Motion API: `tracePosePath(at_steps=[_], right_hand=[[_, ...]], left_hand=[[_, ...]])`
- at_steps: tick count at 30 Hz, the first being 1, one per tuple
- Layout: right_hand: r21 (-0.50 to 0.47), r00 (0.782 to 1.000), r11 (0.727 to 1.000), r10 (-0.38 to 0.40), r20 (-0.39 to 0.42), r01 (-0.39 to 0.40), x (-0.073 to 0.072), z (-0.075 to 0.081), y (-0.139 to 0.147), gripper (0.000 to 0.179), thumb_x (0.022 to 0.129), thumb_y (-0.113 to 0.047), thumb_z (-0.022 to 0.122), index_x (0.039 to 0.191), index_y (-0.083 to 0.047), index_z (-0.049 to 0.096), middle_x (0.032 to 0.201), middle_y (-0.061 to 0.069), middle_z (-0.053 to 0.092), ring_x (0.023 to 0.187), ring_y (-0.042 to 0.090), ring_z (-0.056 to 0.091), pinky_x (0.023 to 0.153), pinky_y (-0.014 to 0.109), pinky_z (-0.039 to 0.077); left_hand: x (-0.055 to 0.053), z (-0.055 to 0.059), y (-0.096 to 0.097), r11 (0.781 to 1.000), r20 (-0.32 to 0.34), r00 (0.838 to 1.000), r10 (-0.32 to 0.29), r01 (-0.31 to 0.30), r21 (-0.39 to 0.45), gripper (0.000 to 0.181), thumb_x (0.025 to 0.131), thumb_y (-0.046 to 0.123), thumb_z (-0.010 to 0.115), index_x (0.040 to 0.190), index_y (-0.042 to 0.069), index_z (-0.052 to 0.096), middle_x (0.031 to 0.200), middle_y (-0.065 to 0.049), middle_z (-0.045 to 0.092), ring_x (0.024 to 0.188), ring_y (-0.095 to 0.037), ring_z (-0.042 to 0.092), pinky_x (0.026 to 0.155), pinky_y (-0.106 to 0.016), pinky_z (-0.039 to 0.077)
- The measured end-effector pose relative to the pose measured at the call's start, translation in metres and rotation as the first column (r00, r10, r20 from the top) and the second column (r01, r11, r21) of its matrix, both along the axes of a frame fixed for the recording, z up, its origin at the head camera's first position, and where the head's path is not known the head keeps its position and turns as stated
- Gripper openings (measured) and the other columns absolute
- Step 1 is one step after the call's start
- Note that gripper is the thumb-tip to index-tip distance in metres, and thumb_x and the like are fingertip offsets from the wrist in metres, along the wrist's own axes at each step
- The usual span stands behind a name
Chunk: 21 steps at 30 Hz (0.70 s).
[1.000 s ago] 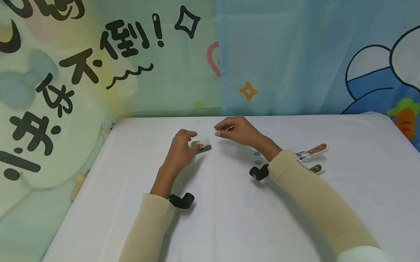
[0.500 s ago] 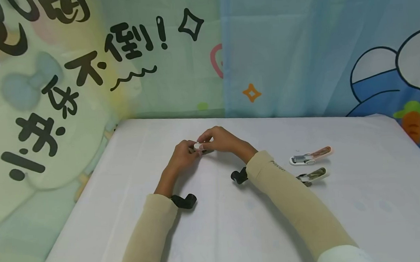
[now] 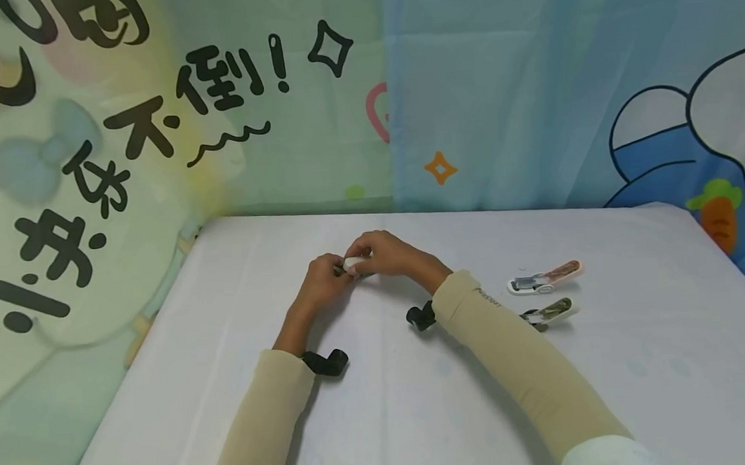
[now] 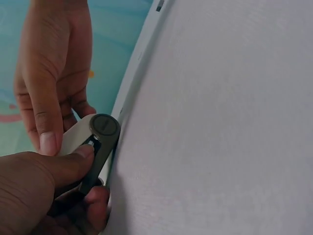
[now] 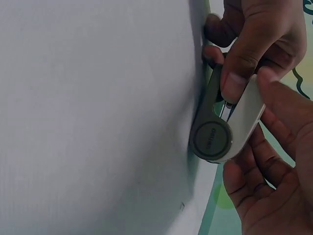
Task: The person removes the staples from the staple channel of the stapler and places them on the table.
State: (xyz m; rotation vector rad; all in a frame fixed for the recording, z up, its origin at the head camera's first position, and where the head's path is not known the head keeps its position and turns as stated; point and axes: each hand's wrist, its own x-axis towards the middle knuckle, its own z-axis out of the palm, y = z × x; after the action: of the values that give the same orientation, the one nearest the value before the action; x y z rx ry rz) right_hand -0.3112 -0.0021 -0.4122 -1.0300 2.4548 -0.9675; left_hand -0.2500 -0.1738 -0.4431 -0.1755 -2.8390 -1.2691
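Observation:
A small stapler (image 5: pixel 212 139) with a dark grey-green arm, a round pivot and a white arm is between my hands. My left hand (image 3: pixel 322 283) grips it; in the left wrist view its thumb (image 4: pixel 78 161) lies inside the spread arms, with fingers curled underneath. My right hand (image 3: pixel 389 254) meets it from the other side, and in the right wrist view the thumb (image 5: pixel 279 93) pinches the end of the white arm (image 5: pixel 247 115). A metal strip (image 5: pixel 226 110) shows between the two arms. In the head view, fingers cover most of the stapler.
On the white table (image 3: pixel 381 400), right of my right forearm, lie a pink-and-white stapler (image 3: pixel 545 278) and a green-and-white stapler (image 3: pixel 550 312), partly behind the sleeve. Printed curtains (image 3: pixel 499 113) hang along the table's far edge.
My right hand has moved left and down from above the table to the stapler and taken hold of its white arm. Over the last half second both hands have stayed nearly still.

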Motion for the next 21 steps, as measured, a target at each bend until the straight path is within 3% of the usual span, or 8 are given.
tracePosePath(at_steps=[7,13,17,21], right_hand=[[0.068,0.999,0.997,0.046,0.005,-0.046,0.007,0.01,0.012,0.021,0.093,-0.026,0.069,0.106,-0.01,0.068,0.1,-0.001,0.064,0.096,0.018,0.055,0.083,0.034,0.045],[0.105,0.997,0.992,0.076,-0.005,-0.075,0.02,0.017,0.027,0.019,0.093,-0.025,0.068,0.104,-0.009,0.067,0.096,0.0,0.062,0.09,0.018,0.054,0.079,0.033,0.045],[0.137,0.997,0.988,0.072,-0.013,-0.07,0.029,0.017,0.038,0.02,0.093,-0.026,0.069,0.103,-0.01,0.066,0.094,-0.001,0.061,0.086,0.016,0.055,0.075,0.031,0.046],[0.157,0.998,0.986,0.056,-0.011,-0.054,0.042,0.019,0.05,0.021,0.091,-0.028,0.071,0.103,-0.011,0.066,0.091,-0.003,0.061,0.082,0.015,0.055,0.072,0.031,0.047]], left_hand=[[0.001,0.002,0.008,0.997,-0.049,0.995,-0.083,0.082,-0.006,0.012,0.086,0.009,0.074,0.091,-0.003,0.073,0.089,-0.012,0.068,0.081,-0.021,0.063,0.072,-0.032,0.05],[0.005,0.001,0.016,0.988,-0.013,0.988,-0.153,0.154,0.029,0.014,0.084,0.01,0.076,0.092,-0.001,0.075,0.09,-0.009,0.067,0.076,-0.015,0.057,0.065,-0.027,0.046],[0.008,-0.002,0.022,0.976,0.015,0.977,-0.214,0.213,0.054,0.016,0.083,0.012,0.077,0.093,-0.001,0.074,0.089,-0.007,0.068,0.075,-0.012,0.058,0.066,-0.025,0.047],[0.014,-0.001,0.029,0.953,0.038,0.954,-0.299,0.296,0.069,0.016,0.082,0.013,0.078,0.09,0.001,0.073,0.083,-0.003,0.068,0.074,-0.01,0.057,0.067,-0.024,0.046]])
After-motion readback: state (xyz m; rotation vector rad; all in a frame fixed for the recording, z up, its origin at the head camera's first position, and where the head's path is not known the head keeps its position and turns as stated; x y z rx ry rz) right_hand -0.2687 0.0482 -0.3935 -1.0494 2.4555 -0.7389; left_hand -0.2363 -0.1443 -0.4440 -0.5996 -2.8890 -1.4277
